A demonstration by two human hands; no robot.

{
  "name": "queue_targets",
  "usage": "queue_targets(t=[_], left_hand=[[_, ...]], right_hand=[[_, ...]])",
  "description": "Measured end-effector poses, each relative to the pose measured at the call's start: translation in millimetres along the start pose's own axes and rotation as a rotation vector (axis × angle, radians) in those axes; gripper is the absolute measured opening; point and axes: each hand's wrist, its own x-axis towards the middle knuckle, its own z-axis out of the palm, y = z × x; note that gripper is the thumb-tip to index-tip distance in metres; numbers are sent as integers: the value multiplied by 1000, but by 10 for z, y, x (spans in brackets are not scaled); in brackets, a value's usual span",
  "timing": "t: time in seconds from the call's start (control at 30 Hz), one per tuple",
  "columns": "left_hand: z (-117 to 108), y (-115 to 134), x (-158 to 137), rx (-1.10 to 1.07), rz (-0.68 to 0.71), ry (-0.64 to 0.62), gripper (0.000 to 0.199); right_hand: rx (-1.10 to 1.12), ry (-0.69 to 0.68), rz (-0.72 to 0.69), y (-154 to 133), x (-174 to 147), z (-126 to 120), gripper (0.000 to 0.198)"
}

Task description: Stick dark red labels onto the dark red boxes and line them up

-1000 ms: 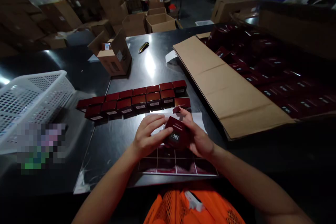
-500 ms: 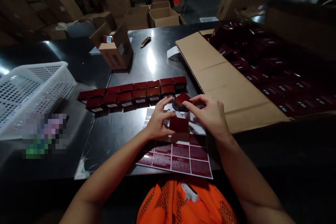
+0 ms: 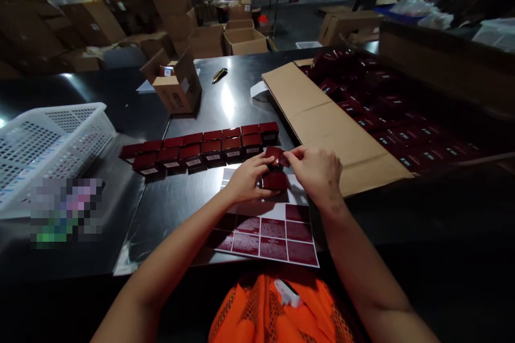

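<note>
My left hand point(image 3: 250, 179) curls its thumb and fingers round a small dark red box point(image 3: 274, 181), held over the top of a label sheet point(image 3: 273, 248). That sheet carries rows of dark red printed labels, with bare white backing near its upper part. Just beyond the box is a small glossy dark red piece point(image 3: 274, 154) that looks like a label; its far side is hard to make out. My right hand point(image 3: 316, 171) pinches its right edge between thumb and forefinger. The left fingertips touch it too.
Two rows of dark red boxes point(image 3: 201, 153) stand beyond my hands. At right, a large carton point(image 3: 322, 112) full of similar boxes has its flap folded out. A white basket point(image 3: 80, 128) is at left. Farther back are a small open carton point(image 3: 177, 88) and a utility knife point(image 3: 219, 75).
The left fingers have closed in, and the box has risen and tilted so its front shows. My right hand has moved slightly left, bringing the glossy piece close to the box.
</note>
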Motion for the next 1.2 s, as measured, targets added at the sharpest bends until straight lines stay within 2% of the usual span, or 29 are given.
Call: queue_targets(t=[0.17, 0.33, 0.43, 0.53, 0.6, 0.7, 0.77, 0.87, 0.9, 0.97, 1.07, 1.13, 1.2], left_hand=[[19, 31, 39, 19, -22, 12, 50], [8, 55, 66, 11, -49, -22, 40], [14, 31, 97, 4, -74, -36, 37], [26, -24, 183, -54, -130, -53, 40], [12, -44, 235, -87, -153, -54, 40], [-82, 11, 206, -163, -141, 105, 36], [-192, 101, 102, -255, -147, 254, 39], [-369, 247, -89, -300, -159, 386, 46], [-414, 280, -141, -287, -159, 419, 47], [-464, 303, -215, -262, -165, 491, 46], [-451, 240, -269, -299, -197, 574, 49], [-421, 180, -296, -409, -207, 600, 61], [-403, 143, -332, -527, -207, 572, 78]], right_hand=[[-18, 12, -13, -13, -42, -24, 24], [77, 293, 19, 80, 5, -249, 26], [275, 397, -113, 175, 92, -313, 25], [536, 400, -271, 274, 162, -221, 27], [640, 423, -303, 339, 165, -124, 36], [726, 457, -346, 407, 94, -20, 53], [798, 339, -476, 408, 29, 16, 80], [874, 16, -763, 316, -16, 66, 128], [872, -71, -837, 266, -12, 91, 135], [873, -174, -910, 157, 12, 159, 134], [1025, -258, -811, 30, 39, 291, 123], [1182, -303, -670, -9, 24, 379, 124], [1301, -363, -536, -21, -19, 454, 129]])
